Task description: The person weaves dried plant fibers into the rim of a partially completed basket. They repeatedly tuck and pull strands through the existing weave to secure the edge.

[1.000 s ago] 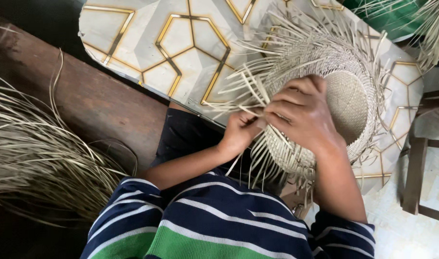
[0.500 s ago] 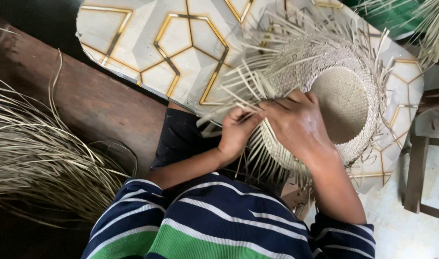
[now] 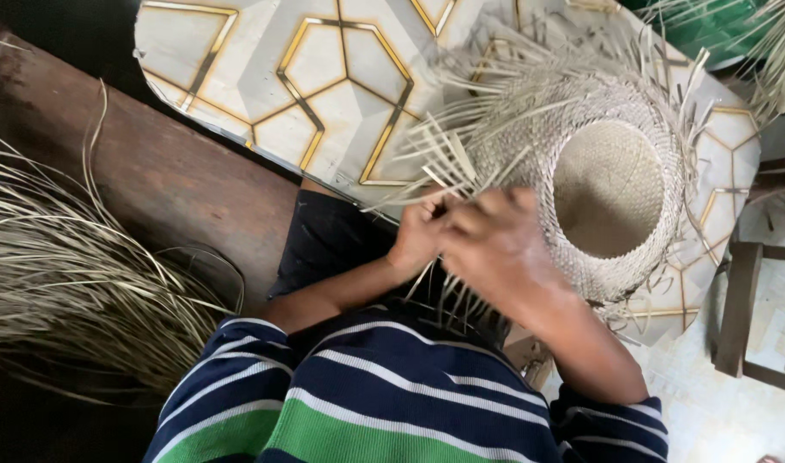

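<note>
Half-woven straw hat (image 3: pixel 611 184) on the lap at a patterned board's (image 3: pixel 324 77) edge, left hand (image 3: pixel 418 236) and right hand (image 3: pixel 495 249) pinching its loose brim strands, wooden table (image 3: pixel 152 171) and straw bundle (image 3: pixel 66 283) left, chair (image 3: pixel 753 317) close right.

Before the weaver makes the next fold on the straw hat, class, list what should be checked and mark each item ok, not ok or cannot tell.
1. Left hand on the loose straw strips at the brim edge: ok.
2. Right hand at the same spot: ok.
3. Which strip each grip pinches: cannot tell, blurred.
4. Pale half-woven straw hat resting on the white board with gold hexagon lines: ok.
5. Spare dry straw bundle lies on the left side: ok.
</note>
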